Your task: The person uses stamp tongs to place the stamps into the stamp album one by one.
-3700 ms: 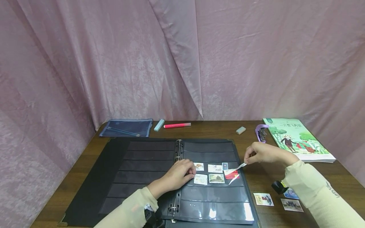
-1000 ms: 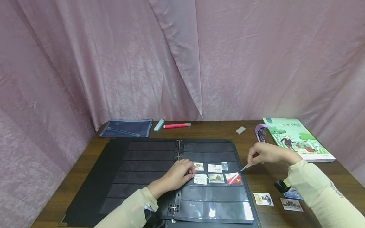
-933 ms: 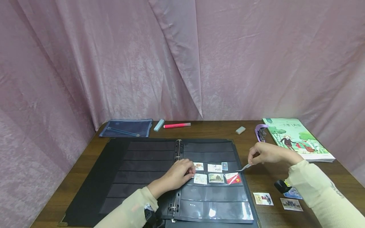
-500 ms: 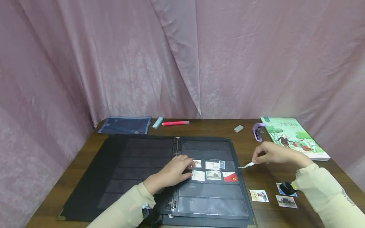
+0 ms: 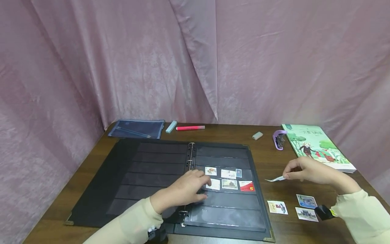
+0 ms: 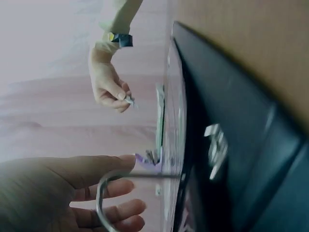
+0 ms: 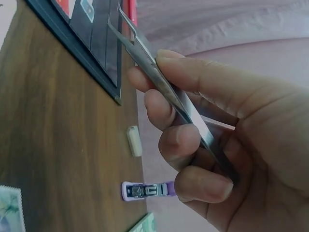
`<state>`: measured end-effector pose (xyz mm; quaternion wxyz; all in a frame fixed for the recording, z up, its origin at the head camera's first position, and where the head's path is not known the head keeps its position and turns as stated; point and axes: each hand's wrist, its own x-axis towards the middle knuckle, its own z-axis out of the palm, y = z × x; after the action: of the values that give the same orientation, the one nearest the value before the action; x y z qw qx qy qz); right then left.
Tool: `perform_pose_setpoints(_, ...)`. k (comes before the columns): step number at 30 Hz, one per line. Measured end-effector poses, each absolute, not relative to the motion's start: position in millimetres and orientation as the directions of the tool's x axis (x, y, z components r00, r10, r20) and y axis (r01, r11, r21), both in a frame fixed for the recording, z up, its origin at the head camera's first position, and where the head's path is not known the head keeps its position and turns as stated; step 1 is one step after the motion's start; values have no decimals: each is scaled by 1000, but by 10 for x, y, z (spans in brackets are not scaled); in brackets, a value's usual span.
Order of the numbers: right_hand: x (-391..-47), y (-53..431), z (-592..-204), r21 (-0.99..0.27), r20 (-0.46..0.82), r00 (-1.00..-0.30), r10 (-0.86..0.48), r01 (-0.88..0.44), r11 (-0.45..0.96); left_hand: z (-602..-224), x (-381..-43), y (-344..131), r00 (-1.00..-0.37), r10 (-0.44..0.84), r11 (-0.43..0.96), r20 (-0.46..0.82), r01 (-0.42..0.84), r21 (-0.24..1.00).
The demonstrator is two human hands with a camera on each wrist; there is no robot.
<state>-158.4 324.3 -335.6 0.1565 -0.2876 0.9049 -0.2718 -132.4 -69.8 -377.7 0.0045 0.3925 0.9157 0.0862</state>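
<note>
A black ring-binder stamp album (image 5: 94, 189) lies spread on the table. Its right page carries several stamps in two rows, among them a red-and-white stamp (image 5: 247, 186) at the lower row's right end. My left hand (image 5: 182, 190) rests loosely over the rings and page edge, fingers spread; the left wrist view has a metal binder ring (image 6: 100, 198) in front of those fingers. Off the album's right edge, my right hand (image 5: 310, 172) holds metal tweezers (image 7: 161, 84) between thumb and fingers. Their tips stand apart with nothing between them.
Three loose stamps lie right of the album: a pale one (image 5: 277, 207), a blue one (image 5: 306, 201) and a grey one (image 5: 306, 214). Behind are a mesh pouch (image 5: 137, 128), a red marker (image 5: 190, 128), an eraser (image 5: 257, 135), a purple clip-like tool (image 5: 278, 139) and a green book (image 5: 320, 145).
The tweezers have left the red-and-white stamp and moved right, off the album. That stamp now sits straight in its row. My left hand's fingers have loosened and spread.
</note>
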Motion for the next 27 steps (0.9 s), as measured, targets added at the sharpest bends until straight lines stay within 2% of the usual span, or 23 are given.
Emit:
perform_pose_setpoints(7,-1396,3402,-3387,-604,-104,-785,-610,-437,666,-3797,-1189,-636,-721,692,711,48,691,134)
perform_pose_setpoints(13,-1235,3530,-3490,-665,-114,-776,-621,-405,628,-3899,-1128,-634,-754,651,746,87,656,111)
perform_pose_setpoints(27,-1030,3804,-3707,-674,-96,-787,-610,-400,621,-4026,-1102,-668,-749,641,750,167,658,75)
